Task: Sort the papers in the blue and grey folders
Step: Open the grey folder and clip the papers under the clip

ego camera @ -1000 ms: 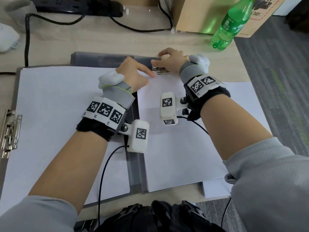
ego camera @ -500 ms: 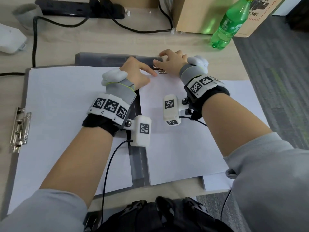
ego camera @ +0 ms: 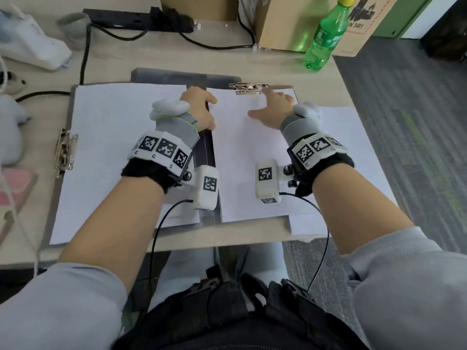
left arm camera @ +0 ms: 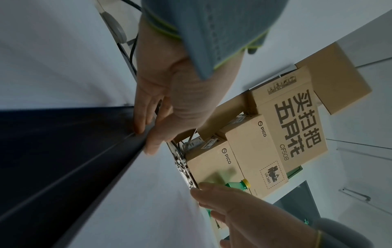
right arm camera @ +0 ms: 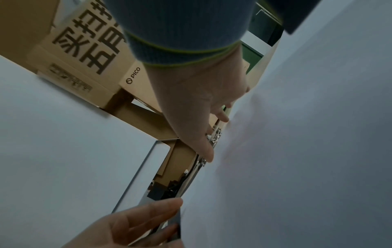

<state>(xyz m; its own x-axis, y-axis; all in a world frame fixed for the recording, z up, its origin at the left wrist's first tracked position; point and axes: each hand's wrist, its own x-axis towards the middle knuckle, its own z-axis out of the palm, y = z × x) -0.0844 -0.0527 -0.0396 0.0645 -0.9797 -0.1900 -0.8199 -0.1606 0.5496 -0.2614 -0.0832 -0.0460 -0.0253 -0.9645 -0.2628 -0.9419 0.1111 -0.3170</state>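
An open folder lies on the desk with a dark spine point(ego camera: 207, 157) down its middle. A white sheet point(ego camera: 252, 170) on its right half sits under a metal clip point(ego camera: 249, 87) at the top edge. My left hand point(ego camera: 199, 109) rests at the top of the spine, fingers straight, thumb on the sheet's left edge. My right hand point(ego camera: 273, 107) lies spread on the sheet, its index fingertip touching the clip's right end. In the wrist views the left hand point(left arm camera: 152, 127) touches the dark spine point(left arm camera: 63, 151), and the right hand point(right arm camera: 207, 127) reaches the clip point(right arm camera: 214, 139).
A larger paper stack point(ego camera: 121, 137) lies on a grey board with its own clip point(ego camera: 65, 152) at the left. Loose sheets point(ego camera: 353, 152) stick out at the right desk edge. Behind stand a green bottle point(ego camera: 326, 34), cardboard boxes point(ego camera: 283, 21) and a power strip point(ego camera: 136, 20).
My right hand has come off the clip and now lies spread on the sheet, leaving the clip in plain sight. My left hand has drawn back from the clip to the spine.
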